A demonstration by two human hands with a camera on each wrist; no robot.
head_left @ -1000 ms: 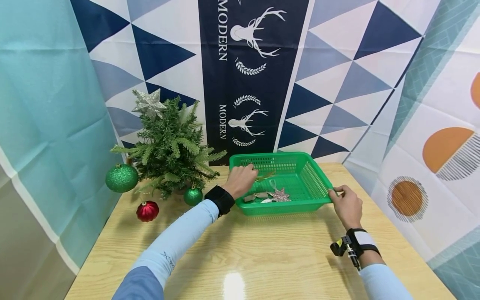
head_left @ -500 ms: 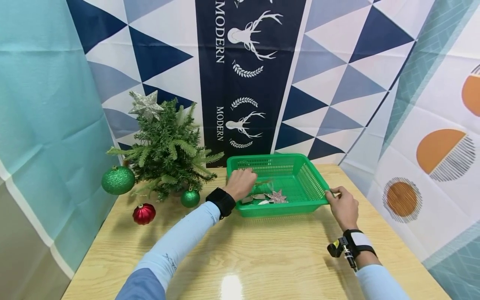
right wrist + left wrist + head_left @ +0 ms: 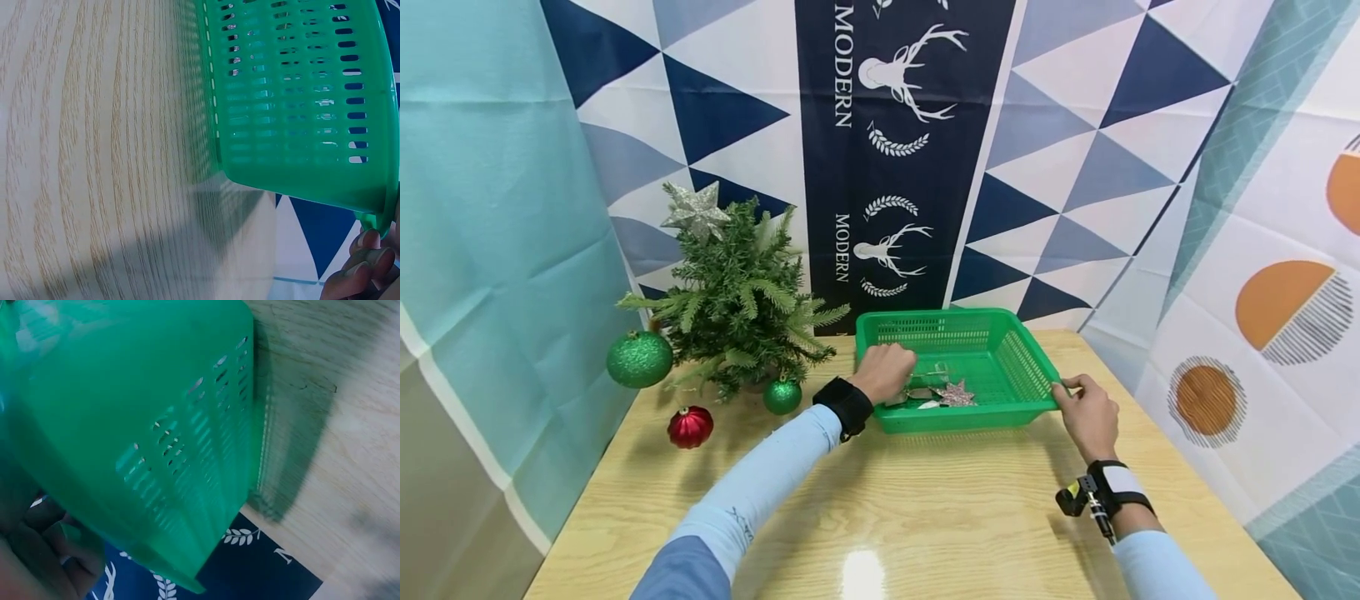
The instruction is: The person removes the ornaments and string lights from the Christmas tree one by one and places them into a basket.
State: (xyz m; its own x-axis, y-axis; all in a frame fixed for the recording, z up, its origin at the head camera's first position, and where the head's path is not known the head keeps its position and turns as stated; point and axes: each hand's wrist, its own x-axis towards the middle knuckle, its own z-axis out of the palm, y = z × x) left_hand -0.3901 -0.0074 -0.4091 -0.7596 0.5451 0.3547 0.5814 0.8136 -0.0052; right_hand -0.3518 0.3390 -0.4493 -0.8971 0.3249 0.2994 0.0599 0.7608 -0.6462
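Note:
In the head view my left hand [image 3: 886,372] reaches over the near left side of a green plastic basket [image 3: 981,418], its fingers down among the small ornaments. The left wrist view shows those fingers [image 3: 65,550] bent beyond the basket rim; I cannot tell whether they grip anything. Beside them lie a pink glitter star ornament [image 3: 957,394] and a small white piece [image 3: 929,405]. My right hand [image 3: 1087,410] holds the basket's right front corner, thumb and fingers at the rim. The right wrist view shows its fingertips [image 3: 369,239] against that green rim [image 3: 375,222].
A small Christmas tree [image 3: 737,304] stands left of the basket, topped by a silver star [image 3: 696,210]. Green glitter balls [image 3: 640,359] and a red ribbed ball [image 3: 690,427] hang from it. Patterned cloths surround the wooden table [image 3: 940,517] at back and sides.
My left hand has lowered slightly into the basket, and the thin golden-brown strand by its fingers no longer shows there. The right hand keeps its hold on the corner.

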